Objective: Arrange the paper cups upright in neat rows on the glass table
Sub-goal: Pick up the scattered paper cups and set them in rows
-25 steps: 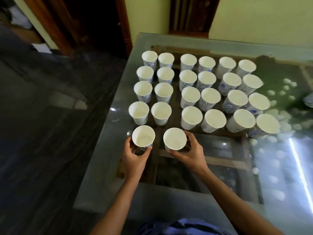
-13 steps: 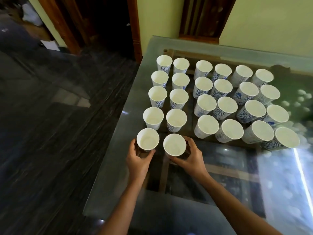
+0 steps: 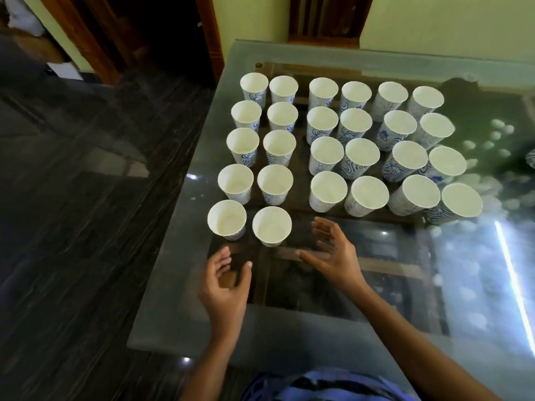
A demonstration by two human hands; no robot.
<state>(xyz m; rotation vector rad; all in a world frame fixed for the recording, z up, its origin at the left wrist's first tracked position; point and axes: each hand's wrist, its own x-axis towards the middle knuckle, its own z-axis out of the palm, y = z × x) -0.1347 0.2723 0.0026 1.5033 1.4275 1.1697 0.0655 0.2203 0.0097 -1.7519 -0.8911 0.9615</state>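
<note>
Several white paper cups with blue patterns stand upright in rows on the glass table (image 3: pixel 362 322). The two nearest cups, one at the left (image 3: pixel 226 218) and one beside it (image 3: pixel 271 226), form a short front row. My left hand (image 3: pixel 224 285) hovers just below the left cup, fingers loosely spread and holding nothing. My right hand (image 3: pixel 333 254) is to the right of the second cup, palm turned inward, fingers relaxed and apart from the cup.
The table's left edge (image 3: pixel 173 227) drops to a dark polished floor (image 3: pixel 72 198). A wooden door frame (image 3: pixel 86 39) and a yellow wall lie behind the table. Bright light reflections streak the glass at the right (image 3: pixel 512 273).
Both hands have let go of the two front cups and drawn back toward me. The cups stay standing where they were set.
</note>
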